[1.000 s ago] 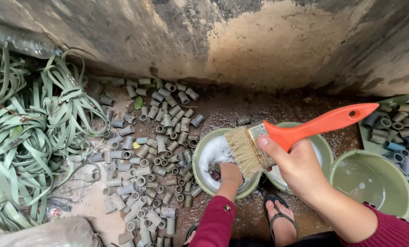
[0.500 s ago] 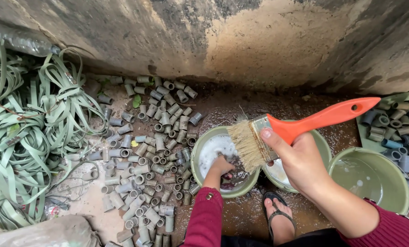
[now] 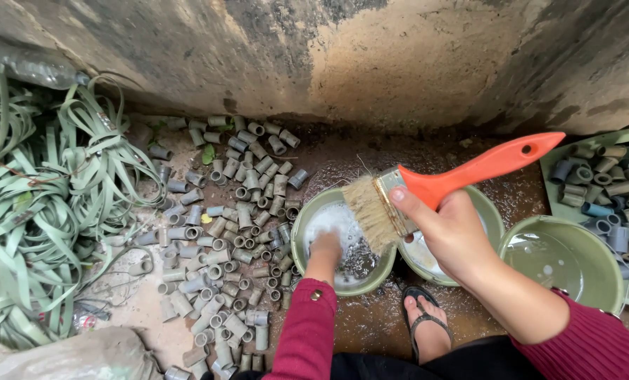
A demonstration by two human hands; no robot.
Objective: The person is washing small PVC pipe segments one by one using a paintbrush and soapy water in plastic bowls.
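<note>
Now a washing step is being worked at the centre of the frame: the left hand (image 3: 326, 246) is being dipped into the foamy white water of a green bowl (image 3: 302, 239), its fingers curled down below the surface, so whether a piece is being gripped there cannot be told. Up and to the right, an orange-handled paintbrush (image 3: 427, 190) is being held clear of the water by the right hand (image 3: 455, 236), with the fingers wrapped firmly around the metal band and the bristles pointing toward the lower left, just over the bowl's rim. A second green bowl (image 3: 494, 218) is being half covered by that hand, and a third (image 3: 575, 260) is sitting at the right with little in it. Short grey pipe fittings (image 3: 237, 232) are lying heaped on the ground at the left, more are piled in a tray (image 3: 554, 183) at the right edge, and green straps (image 3: 40, 211) are filling the far left. Judged from this, a piece is being fished out for scrubbing; next the brush would need bringing down to it.
</note>
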